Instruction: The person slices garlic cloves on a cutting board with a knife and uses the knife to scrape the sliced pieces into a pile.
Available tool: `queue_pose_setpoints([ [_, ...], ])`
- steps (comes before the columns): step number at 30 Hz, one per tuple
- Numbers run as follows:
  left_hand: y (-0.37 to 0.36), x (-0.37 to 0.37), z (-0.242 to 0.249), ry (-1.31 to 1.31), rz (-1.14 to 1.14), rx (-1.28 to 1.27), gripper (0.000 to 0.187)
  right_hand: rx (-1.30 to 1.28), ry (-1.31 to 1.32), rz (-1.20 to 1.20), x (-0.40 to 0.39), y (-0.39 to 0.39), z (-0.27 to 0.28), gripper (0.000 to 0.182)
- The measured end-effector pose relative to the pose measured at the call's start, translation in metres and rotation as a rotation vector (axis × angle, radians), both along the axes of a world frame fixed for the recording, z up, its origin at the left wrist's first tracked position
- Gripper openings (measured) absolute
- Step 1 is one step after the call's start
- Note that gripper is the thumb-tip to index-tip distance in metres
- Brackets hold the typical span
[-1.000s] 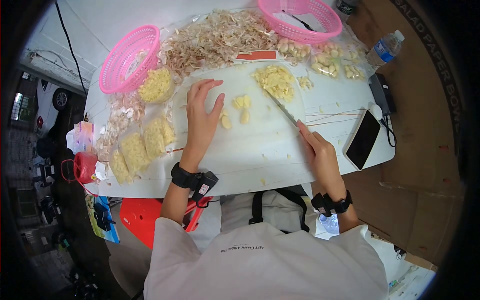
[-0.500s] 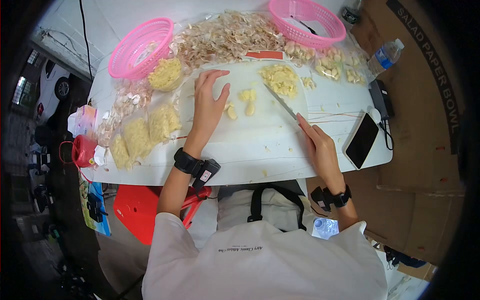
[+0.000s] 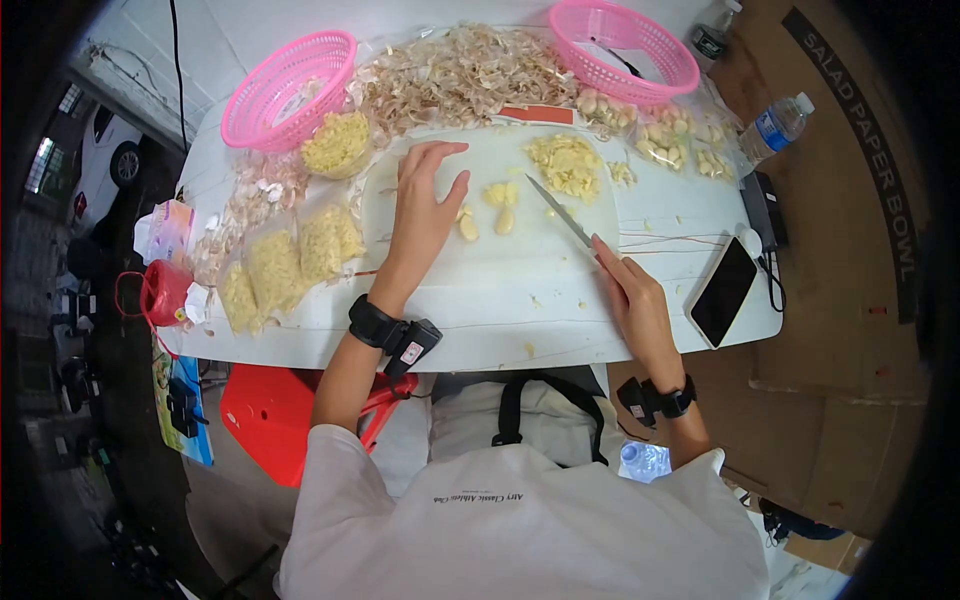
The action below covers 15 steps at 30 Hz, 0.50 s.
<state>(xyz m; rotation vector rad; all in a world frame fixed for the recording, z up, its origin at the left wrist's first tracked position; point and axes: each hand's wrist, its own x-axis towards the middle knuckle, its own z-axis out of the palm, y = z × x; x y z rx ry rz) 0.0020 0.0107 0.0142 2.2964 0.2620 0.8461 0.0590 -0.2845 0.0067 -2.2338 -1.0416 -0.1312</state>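
A knife point(image 3: 558, 211) is held in my right hand point(image 3: 637, 305), its blade pointing up and left over the white cutting board point(image 3: 450, 262). Just beyond the blade lies a pile of chopped garlic point(image 3: 566, 167). My left hand point(image 3: 424, 215) hovers over the board's left part, fingers curved and thumb apart, with nothing visible in it. Between the hands are a few cut garlic pieces point(image 3: 499, 193) and whole garlic cloves point(image 3: 505, 220). Whether anything lies beneath my left palm is hidden.
Garlic skins point(image 3: 460, 75) are heaped behind the board, between a left pink basket point(image 3: 290, 90) and a right pink basket point(image 3: 625, 70). Bags of chopped garlic point(image 3: 275, 270) and a filled tub point(image 3: 337, 145) stand left. A phone point(image 3: 724, 292) and water bottle point(image 3: 778, 128) are right.
The knife blade has shifted slightly left, away from the chopped pile. My left hand keeps nearly the same pose. The whole view has moved a little.
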Motion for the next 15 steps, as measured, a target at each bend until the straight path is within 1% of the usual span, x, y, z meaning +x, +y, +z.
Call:
queue_pose_setpoints([
  [11,0.0004,0.0006,-0.0025,0.012,-0.017,0.001,0.030,-0.180,-0.044,0.016,-0.0044,0.0004,-0.0006,0.059],
  [14,-0.0005,0.0032,-0.0044,0.000,-0.053,-0.009,0.026,-0.191,-0.033,0.017,-0.0023,0.0006,0.0040,0.061],
  [15,-0.0002,0.0033,-0.0037,-0.020,-0.081,-0.022,0.024,-0.161,0.050,-0.001,-0.0017,0.0008,0.0066,0.056],
])
